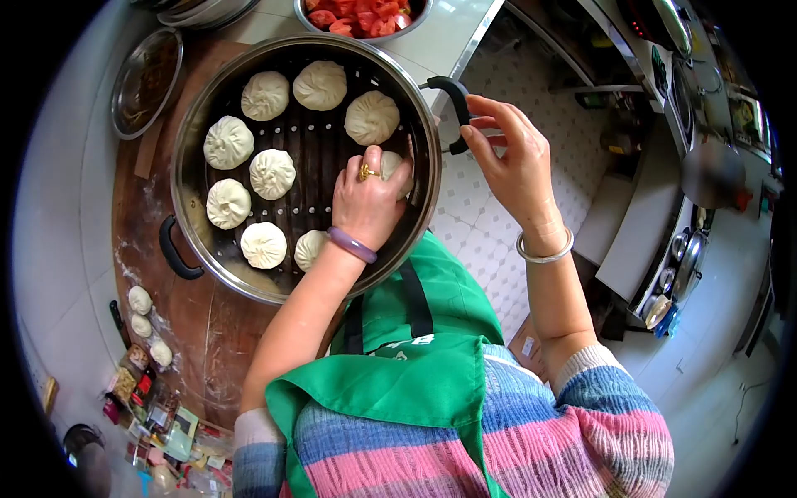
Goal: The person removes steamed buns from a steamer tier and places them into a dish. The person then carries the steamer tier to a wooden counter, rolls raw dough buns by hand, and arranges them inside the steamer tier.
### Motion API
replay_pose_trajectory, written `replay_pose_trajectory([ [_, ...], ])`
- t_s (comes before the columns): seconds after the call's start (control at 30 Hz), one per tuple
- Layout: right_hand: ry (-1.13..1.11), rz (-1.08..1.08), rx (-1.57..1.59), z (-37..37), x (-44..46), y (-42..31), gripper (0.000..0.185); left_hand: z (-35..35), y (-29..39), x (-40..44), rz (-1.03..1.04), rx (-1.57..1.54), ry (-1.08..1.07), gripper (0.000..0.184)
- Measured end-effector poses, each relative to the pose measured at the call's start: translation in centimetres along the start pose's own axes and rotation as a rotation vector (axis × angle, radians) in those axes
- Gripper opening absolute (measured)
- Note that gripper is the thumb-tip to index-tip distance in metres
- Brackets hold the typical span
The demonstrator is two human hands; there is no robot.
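Note:
A large round steamer pot (188, 100) with a dark slatted rack holds several pleated white buns (272, 174), spaced apart. Inside, at the right edge, my left hand (369, 195) has its fingers curled round a bun (390, 168), which they partly hide. Another bun (310, 249) is half covered by my left wrist and its purple bangle. Outside the rim, my right hand (513, 145) is at the pot's black right handle (452, 104), thumb and fingertips against its outer side. How firmly they grip is hard to see.
The pot rests on a floured wooden board (137, 224) with small dough pieces (141, 324) and a dark-handled knife (119, 322). Above are a bowl of cut tomatoes (361, 15) and a glass lid (148, 83). Jars and packets crowd the lower left; tiled floor (473, 199) lies right.

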State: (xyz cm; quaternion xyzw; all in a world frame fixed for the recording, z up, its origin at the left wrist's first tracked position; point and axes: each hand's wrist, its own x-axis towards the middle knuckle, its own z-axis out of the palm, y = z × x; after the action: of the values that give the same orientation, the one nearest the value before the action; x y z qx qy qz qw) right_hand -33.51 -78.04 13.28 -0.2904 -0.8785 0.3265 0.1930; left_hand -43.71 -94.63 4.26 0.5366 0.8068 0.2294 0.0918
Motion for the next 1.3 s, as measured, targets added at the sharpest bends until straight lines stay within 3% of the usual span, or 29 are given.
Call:
replay_pose_trajectory([
  [0.23,0.001,0.004,0.011,0.0,-0.5,0.2,0.029,-1.6,0.0,0.0,0.036,-0.075,-0.077,0.065],
  [0.43,0.031,-0.017,-0.001,-0.5,-0.3,0.0,0.03,-5.9,-4.2,-2.8,-0.213,-0.262,0.136,0.042],
  [0.53,-0.061,-0.089,0.067,0.3,-0.4,-1.6,0.028,-8.0,-6.1,-5.8,-0.268,-0.239,0.083,0.034],
  [0.63,-0.337,-0.36,-0.026,2.8,-1.0,-3.3,0.039,-8.3,-5.8,-8.0,-0.249,-0.26,-0.083,0.038],
  [0.7,-0.598,-0.409,-0.02,5.2,-2.2,-4.5,0.045,-8.0,-5.4,-8.8,-0.216,-0.258,-0.201,0.047],
  [0.77,-0.808,-0.532,-0.261,7.9,-3.6,-4.5,0.051,-7.6,-4.8,-9.3,-0.175,-0.11,-0.239,0.054],
  [0.93,-0.9,-0.684,-0.535,11.2,-4.2,-4.4,0.043,-6.8,-3.9,-9.6,-0.149,0.039,-0.311,0.057],
  [1.2,-0.997,-0.66,-0.511,11.2,-4.0,-4.7,0.045,-7.2,-3.7,-10.0,-0.202,0.029,-0.351,0.057],
  [1.3,-0.902,-0.511,-0.311,11.4,-2.5,-5.4,0.048,-6.8,-4.0,-10.8,-0.172,-0.103,-0.077,0.06],
])
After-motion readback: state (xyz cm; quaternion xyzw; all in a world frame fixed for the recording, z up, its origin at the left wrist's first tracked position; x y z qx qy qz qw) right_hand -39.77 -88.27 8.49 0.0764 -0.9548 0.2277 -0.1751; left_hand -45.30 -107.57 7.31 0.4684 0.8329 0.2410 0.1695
